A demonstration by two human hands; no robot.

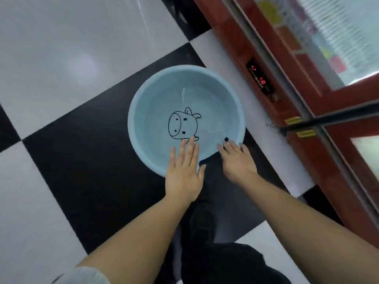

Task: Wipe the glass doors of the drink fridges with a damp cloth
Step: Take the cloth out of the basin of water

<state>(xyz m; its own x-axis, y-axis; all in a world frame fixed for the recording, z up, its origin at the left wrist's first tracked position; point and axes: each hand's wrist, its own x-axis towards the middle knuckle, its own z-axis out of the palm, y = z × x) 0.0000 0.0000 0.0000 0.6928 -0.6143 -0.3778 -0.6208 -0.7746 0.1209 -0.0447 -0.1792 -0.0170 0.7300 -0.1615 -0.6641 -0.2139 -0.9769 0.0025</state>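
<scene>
Wiping looks unstarted: both hands hover over the water-filled basin (pixel 143 95) on the floor, left hand (pixel 184 171) spread flat and empty, right hand (pixel 238 160) seemingly pinching a dark cloth (pixel 213 155); fridge door (pixel 348 48) untouched alongside.

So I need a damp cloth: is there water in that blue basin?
Yes. The basin holds clear water: a light streak glints on its surface above the cartoon drawing.
</scene>
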